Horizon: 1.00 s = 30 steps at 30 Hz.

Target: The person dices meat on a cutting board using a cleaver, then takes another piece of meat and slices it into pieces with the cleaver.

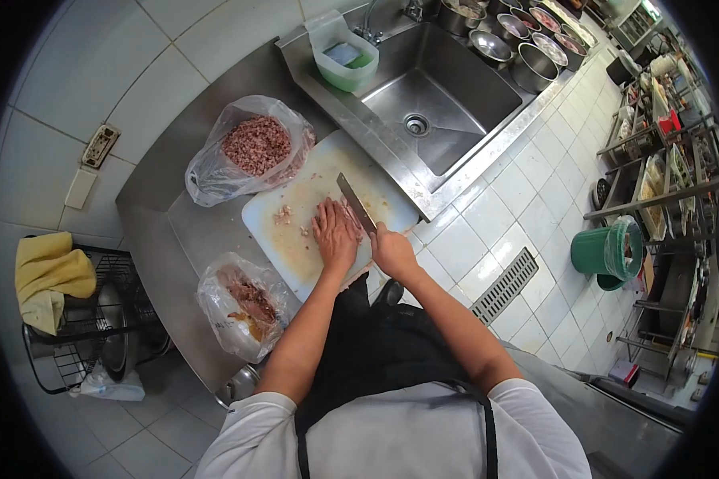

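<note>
My right hand (393, 254) is closed round the handle of a knife (355, 203), whose blade points up and left over the white cutting board (280, 259). Pressed on a piece of meat (349, 215) beside the blade is my left hand (335, 234), with its fingers lying fairly flat. Small meat bits (283, 214) are scattered at the board's left. Behind the board, an open plastic bag (208, 172) holds chopped meat (256, 145). Another clear bag (216, 287) with meat pieces (252, 299) lies at the board's lower left.
A steel sink (471, 88) adjoins the counter, with a green-tinted plastic container (345, 72) on its left rim. Several metal bowls (535, 68) stand at the upper right. A yellow cloth (52, 275) hangs on a black rack at left. A green bucket (595, 251) is on the right.
</note>
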Motion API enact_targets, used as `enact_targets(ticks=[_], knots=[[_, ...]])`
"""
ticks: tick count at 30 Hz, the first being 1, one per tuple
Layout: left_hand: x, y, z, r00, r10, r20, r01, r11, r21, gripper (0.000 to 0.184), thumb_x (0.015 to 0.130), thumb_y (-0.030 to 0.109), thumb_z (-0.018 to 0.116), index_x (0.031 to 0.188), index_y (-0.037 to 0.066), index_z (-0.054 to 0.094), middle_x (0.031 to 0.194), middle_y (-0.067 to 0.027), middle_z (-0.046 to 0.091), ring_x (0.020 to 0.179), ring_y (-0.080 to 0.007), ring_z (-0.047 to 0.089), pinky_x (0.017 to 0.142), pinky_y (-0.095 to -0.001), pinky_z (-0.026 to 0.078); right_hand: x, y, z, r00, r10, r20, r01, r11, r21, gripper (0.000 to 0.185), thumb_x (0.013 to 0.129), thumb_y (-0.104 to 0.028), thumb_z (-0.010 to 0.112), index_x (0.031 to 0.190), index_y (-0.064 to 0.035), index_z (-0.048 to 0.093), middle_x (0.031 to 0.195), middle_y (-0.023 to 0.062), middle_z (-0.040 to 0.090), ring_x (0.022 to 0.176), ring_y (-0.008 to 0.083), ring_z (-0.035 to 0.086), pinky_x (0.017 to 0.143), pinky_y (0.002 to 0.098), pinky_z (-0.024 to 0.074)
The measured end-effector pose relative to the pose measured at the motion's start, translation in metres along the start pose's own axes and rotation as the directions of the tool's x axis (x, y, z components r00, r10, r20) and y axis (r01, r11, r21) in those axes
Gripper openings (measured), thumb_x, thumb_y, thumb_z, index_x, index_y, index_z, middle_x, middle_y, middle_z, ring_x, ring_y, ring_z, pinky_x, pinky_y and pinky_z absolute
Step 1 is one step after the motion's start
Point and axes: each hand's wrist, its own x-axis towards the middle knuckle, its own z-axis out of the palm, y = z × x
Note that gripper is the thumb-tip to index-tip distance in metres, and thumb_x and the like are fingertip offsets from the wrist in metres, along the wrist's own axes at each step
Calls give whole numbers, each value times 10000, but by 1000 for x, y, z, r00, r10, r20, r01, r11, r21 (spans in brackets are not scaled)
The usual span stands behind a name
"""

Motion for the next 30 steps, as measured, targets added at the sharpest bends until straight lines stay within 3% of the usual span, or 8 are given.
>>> enact_targets(ticks=[6, 12, 21, 24, 27, 30], knots=[[-5, 0, -8, 998, 58, -37, -60, 997, -57, 587, 1018, 215, 515, 1534, -58, 444, 1659, -221, 359, 1576, -396, 250, 1279, -576, 142, -11, -2, -2, 996, -83, 37, 87, 989, -123, 159, 964, -123, 570, 932, 27, 530, 690, 268, 676, 628, 452, 695, 578, 549, 558], [-14, 9, -12, 991, 133, -32, -134, 991, -19, 593, 1007, 220, 545, 1512, -78, 461, 1654, -220, 368, 1573, -384, 261, 1283, -570, 148, -18, 3, 19, 997, -41, 66, 49, 993, -112, 97, 912, -63, 564, 922, 28, 532, 708, 266, 687, 651, 445, 711, 597, 533, 575], [-12, 7, -6, 994, 110, 23, -112, 991, 68, 618, 1001, 242, 549, 1524, -72, 454, 1662, -194, 364, 1576, -352, 263, 1296, -540, 145, -46, 8, 2, 975, 98, 198, -74, 989, -125, 122, 963, -88, 544, 967, 34, 542, 712, 273, 680, 681, 459, 711, 618, 556, 569], [-15, 10, -3, 994, 97, 50, -100, 993, 63, 619, 1004, 242, 544, 1535, -61, 445, 1672, -188, 347, 1578, -348, 261, 1297, -537, 144, -19, 13, 21, 993, -9, 119, 23, 993, -115, 135, 971, -102, 550, 975, 33, 545, 717, 271, 682, 687, 459, 711, 620, 562, 567], [-16, 9, -7, 994, 105, 40, -107, 993, 51, 621, 1006, 227, 539, 1548, -54, 427, 1678, -192, 333, 1579, -348, 259, 1296, -538, 142, -17, 11, 16, 990, -23, 138, 44, 987, -153, 131, 970, -104, 552, 976, 27, 546, 729, 266, 688, 687, 457, 710, 625, 559, 569], [-11, 11, -11, 994, 112, 8, -112, 994, 17, 613, 1005, 193, 529, 1554, -54, 416, 1679, -205, 328, 1579, -359, 257, 1295, -540, 139, -58, 19, -9, 963, 87, 254, -33, 978, -206, 136, 963, -103, 556, 983, 32, 552, 744, 266, 696, 704, 455, 713, 646, 545, 577]])
